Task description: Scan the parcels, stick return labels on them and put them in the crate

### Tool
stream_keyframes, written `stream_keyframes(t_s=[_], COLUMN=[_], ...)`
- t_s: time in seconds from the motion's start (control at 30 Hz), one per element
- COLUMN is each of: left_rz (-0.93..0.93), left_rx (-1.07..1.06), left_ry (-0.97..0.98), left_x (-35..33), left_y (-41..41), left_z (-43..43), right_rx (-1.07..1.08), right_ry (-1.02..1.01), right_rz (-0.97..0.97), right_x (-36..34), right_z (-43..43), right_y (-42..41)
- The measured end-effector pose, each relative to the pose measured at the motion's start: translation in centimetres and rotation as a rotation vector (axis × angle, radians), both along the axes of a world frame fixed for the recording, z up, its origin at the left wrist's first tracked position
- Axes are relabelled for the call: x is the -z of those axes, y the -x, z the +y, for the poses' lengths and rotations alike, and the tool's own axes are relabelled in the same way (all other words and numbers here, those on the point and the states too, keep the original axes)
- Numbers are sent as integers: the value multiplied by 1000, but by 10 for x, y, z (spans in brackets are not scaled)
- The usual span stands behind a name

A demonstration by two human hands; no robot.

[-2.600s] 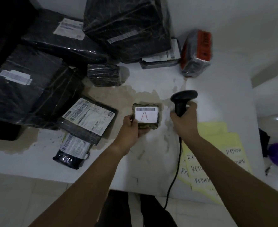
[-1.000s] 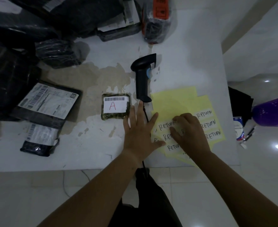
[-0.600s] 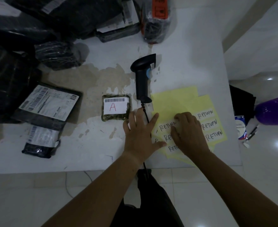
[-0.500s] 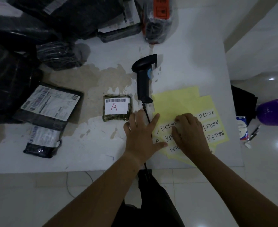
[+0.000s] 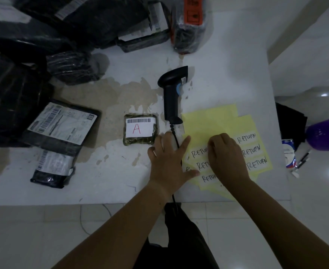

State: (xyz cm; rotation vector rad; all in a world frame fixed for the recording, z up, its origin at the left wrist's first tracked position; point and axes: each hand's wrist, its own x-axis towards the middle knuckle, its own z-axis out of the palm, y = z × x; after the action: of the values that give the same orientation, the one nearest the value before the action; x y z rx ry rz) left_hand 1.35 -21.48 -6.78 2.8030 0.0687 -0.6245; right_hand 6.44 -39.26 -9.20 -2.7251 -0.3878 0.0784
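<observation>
A small green-wrapped parcel [image 5: 139, 130] with a barcode and a red "A" lies flat on the white table [image 5: 111, 181]. Right of it lies the black barcode scanner [image 5: 171, 94], its cable running under my left hand [image 5: 167, 160]. That hand presses flat, fingers spread, on the left edge of the yellow label sheets [image 5: 210, 121]. My right hand [image 5: 227, 156] rests on the sheets with curled fingers, their tips picking at a white "RETURN" label [image 5: 198, 150]; the tips are hidden under the hand.
Black-wrapped parcels [image 5: 62, 123] with shipping labels lie at the left, more are piled at the back [image 5: 82, 22], and an orange-marked one [image 5: 190, 22] stands behind the scanner. A purple mesh basket [image 5: 326, 133] sits on the floor beyond the table's right edge.
Since 2.6 s ago the parcel and scanner have been set down and both hands moved to the label sheets. Over the last second the hands have barely shifted.
</observation>
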Motion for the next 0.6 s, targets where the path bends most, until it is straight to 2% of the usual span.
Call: stream_keyframes(t_s=[0.07, 0.17, 0.37, 0.6], left_rz=[-8, -31, -2, 22], left_rx=[-1, -8, -5, 0], left_ry=[-2, 5, 9, 1], left_x=[1, 4, 2, 0], left_y=[1, 1, 0, -1], left_z=[0, 1, 0, -1], right_rx=[-38, 9, 12, -35], right_ry=[21, -79, -156, 44], right_rz=[7, 52, 6, -6], right_x=[-2, -5, -2, 3], right_z=[-2, -4, -3, 1], right_y=[2, 1, 0, 3])
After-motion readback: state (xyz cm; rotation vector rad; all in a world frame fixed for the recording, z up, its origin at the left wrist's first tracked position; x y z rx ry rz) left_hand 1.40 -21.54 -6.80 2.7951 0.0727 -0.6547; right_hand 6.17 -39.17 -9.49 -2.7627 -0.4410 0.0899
